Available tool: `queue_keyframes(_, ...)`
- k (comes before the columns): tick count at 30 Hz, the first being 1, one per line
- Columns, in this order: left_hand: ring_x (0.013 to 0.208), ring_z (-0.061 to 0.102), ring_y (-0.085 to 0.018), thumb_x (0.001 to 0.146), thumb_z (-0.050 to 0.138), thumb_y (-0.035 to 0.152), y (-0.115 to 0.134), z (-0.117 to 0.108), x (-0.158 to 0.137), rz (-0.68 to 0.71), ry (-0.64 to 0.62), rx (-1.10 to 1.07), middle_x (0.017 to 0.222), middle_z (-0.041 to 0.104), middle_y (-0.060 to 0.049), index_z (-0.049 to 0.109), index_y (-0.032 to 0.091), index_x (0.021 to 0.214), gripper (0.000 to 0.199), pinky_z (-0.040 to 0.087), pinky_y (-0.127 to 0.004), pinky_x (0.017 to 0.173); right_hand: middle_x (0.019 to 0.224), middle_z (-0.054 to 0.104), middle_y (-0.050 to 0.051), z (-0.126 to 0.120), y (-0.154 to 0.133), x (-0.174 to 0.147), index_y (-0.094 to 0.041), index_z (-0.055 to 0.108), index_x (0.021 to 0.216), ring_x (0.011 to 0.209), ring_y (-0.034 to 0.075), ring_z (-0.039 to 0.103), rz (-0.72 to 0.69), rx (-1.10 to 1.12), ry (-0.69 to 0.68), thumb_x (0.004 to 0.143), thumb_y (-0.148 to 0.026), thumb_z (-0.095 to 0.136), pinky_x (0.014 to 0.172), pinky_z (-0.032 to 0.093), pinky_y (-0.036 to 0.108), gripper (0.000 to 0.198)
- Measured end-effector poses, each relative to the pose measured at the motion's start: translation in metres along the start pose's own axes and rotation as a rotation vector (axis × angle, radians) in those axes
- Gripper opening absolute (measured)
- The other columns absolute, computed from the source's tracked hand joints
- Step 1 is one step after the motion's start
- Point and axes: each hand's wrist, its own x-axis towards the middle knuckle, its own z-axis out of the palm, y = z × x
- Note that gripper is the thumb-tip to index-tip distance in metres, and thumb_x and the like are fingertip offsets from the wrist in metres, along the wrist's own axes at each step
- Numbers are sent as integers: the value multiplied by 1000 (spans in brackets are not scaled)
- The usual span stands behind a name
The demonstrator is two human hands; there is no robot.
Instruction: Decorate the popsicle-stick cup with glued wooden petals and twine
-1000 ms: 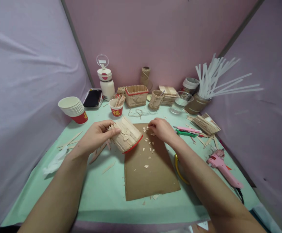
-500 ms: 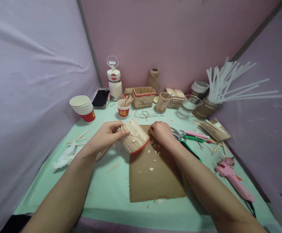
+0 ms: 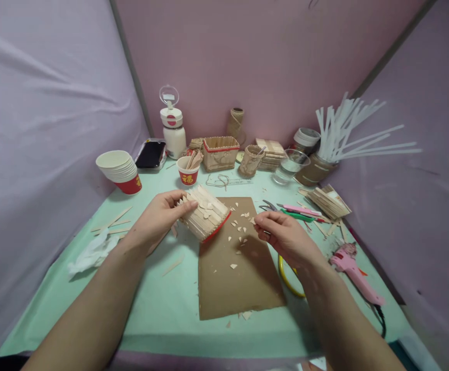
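My left hand [image 3: 156, 216] grips a small container made of wooden craft sticks [image 3: 199, 222], tilted, with a red trim along its lower right edge. Small petal-shaped wood pieces [image 3: 208, 206] lie on its upper side. Thumb and finger of my right hand [image 3: 284, 234] are pinched on a small wood chip [image 3: 252, 220], above the right edge of a brown cardboard sheet [image 3: 228, 291]. Several more loose wood chips [image 3: 233, 266] are scattered on that sheet. Pliers with green handles [image 3: 296, 215] lie just behind my right hand, partly hidden.
A pink glue gun [image 3: 358, 275] lies at right, near a pink craft knife [image 3: 301, 209]. Stacked paper cups [image 3: 119, 172] and crumpled tissue [image 3: 95, 252] are at left. Along the back stand a stick basket [image 3: 220, 157], a twine spool [image 3: 235, 123], a clear bowl [image 3: 289, 167] and white glue sticks [image 3: 338, 134].
My right hand has lifted from the cardboard's far part and come nearer and to the right, a small wood chip now visible in its fingertips. The left hand still holds the craft-stick container; the view shifted slightly.
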Motion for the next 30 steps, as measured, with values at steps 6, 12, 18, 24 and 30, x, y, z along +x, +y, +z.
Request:
queue_keyframes(6,59,57,-15,74,69,51,-1,3,1,-24,-2,49,72,66,-3,66,17,84,35,39,-19,40,73,65,2,0,22,-39,-20,66,76,68,16,56,-202,-489,162,86,-42,60,63,42,30,25)
queue_keyframes(12,59,56,-14,72,72,48,0,8,1,0,49,64,73,66,-2,67,18,82,33,41,-19,43,84,70,7,-4,65,-71,-19,68,85,79,20,58,-666,-1255,224,95,-24,52,76,39,36,20)
queue_keyframes(18,60,57,-14,72,71,46,2,12,0,23,68,117,72,67,-2,68,17,81,30,42,-20,46,92,71,5,-20,73,-87,-22,68,96,85,19,61,-699,-1174,231,95,-25,54,78,42,35,15)
queue_keyframes(24,57,56,-14,72,70,47,6,16,-1,25,108,156,69,66,-1,67,17,77,30,41,-20,46,108,67,12,-88,58,-103,-21,64,113,101,26,61,-469,-1243,686,95,-34,50,88,46,40,26)
queue_keyframes(30,64,57,-17,74,68,57,-4,3,3,31,4,225,74,68,-3,68,21,76,36,43,-23,49,111,64,26,-166,82,-115,-5,59,122,104,39,59,136,-1582,663,85,-48,55,89,44,49,57)
